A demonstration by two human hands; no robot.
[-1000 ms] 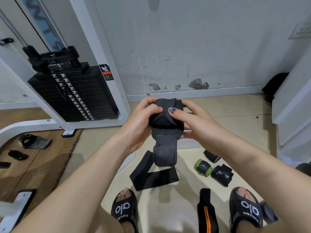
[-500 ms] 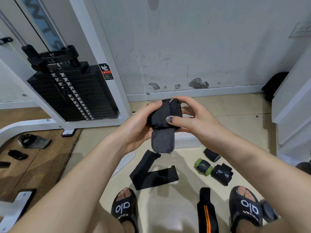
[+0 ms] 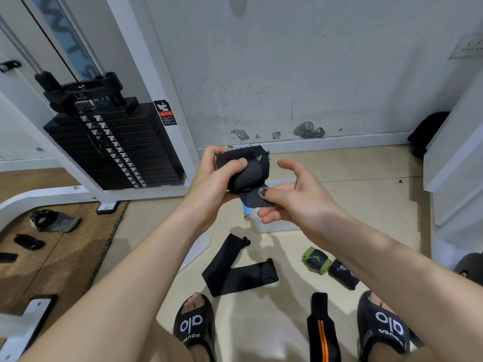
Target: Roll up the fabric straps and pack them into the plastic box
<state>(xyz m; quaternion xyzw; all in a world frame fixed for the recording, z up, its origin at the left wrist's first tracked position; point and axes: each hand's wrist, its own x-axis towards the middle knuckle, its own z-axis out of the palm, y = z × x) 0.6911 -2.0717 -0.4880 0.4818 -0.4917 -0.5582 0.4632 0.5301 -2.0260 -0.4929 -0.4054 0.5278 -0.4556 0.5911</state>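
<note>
Gym floor (image 3: pixel 352 165) beside a weight stack (image 3: pixel 115 142): strap rolling.
Left hand (image 3: pixel 211 184) grips the rolled dark strap (image 3: pixel 245 171) above the plastic box (image 3: pixel 277 226); right hand (image 3: pixel 292 199) pinches its loose tail under the thumb. 1 flat black strap (image 3: pixel 235 273) lies on the floor.

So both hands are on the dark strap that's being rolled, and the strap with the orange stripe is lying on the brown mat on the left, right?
Not quite. The head view shows the orange-striped strap on the pale floor between the sandals, not on the mat. The left hand and right hand do hold the dark strap.
</note>
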